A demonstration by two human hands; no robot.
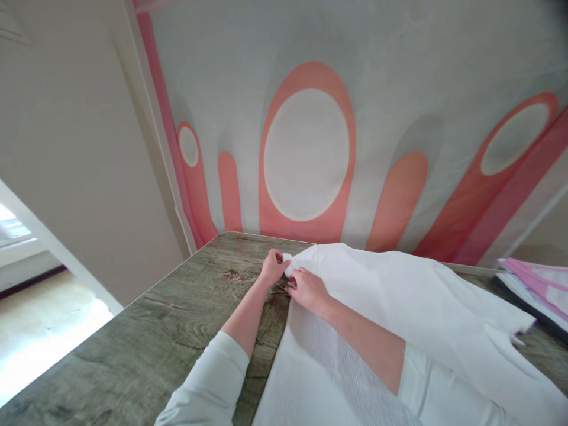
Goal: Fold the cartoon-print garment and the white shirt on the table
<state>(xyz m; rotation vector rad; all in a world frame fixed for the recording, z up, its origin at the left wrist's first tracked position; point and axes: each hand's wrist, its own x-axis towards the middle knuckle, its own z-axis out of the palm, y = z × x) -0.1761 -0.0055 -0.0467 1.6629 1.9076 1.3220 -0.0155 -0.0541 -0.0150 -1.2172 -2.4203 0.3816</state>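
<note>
A white cut sheet (377,284), with a notch at its right end, lies over a finely ribbed pale fabric (328,355) on the table; whether the sheet is cloth or paper I cannot tell. At its far left corner is a small rounded white piece (287,266). My left hand (272,269) closes thumb and fingertips on this piece from the left. My right hand (309,290) rests over the sheet's left edge, fingers bent together in a pinch beside the same piece. What lies between the right fingertips is partly hidden.
The wood-patterned table (190,331) reaches a wall with a pink and orange printed covering (306,231). Pink and white folded material (536,278) lies at the right on something dark. Left of the table are a plain panel (89,148) and a bright floor (53,319).
</note>
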